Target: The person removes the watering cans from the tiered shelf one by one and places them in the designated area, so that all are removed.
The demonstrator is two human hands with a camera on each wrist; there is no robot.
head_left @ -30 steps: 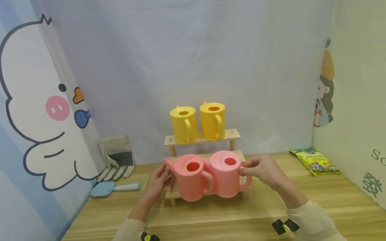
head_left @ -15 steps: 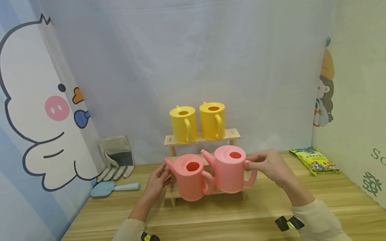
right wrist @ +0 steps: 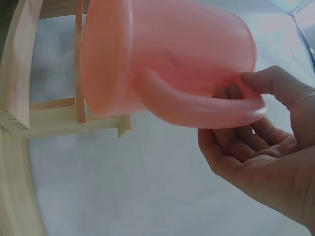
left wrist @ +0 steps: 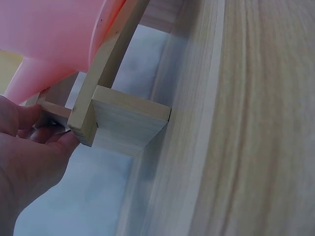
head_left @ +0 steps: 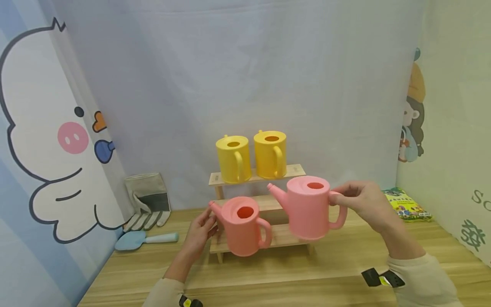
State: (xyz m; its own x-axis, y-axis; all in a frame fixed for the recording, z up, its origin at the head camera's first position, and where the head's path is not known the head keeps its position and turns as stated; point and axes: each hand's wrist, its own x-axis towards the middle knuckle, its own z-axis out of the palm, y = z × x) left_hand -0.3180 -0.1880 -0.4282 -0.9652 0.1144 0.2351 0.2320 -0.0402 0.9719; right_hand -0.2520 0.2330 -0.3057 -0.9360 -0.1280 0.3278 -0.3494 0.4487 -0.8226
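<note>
My right hand (head_left: 362, 202) pinches the upper part of the handle of a pink watering can (head_left: 307, 213), held raised over the right end of the wooden stand (head_left: 281, 233). In the right wrist view, thumb and fingers wrap the can's handle (right wrist: 197, 112). A second, darker pink watering can (head_left: 243, 230) stands on the lower tier at the left, its spout pointing left. My left hand (head_left: 199, 232) is at the stand's left end, beside that spout. The left wrist view shows its curled fingers (left wrist: 61, 145) gripping the board end, under the can's spout (left wrist: 37, 76).
Two yellow watering cans (head_left: 234, 162) stand on the stand's top tier (head_left: 295, 170). A pale blue trowel (head_left: 132, 241) and a work glove (head_left: 149, 200) are at the left. A yellow-green packet (head_left: 406, 207) lies at the back right, partly behind my right hand.
My right hand has lifted the lighter pink watering can and moved it right, away from the other pink can. The left hand has stayed in place.
</note>
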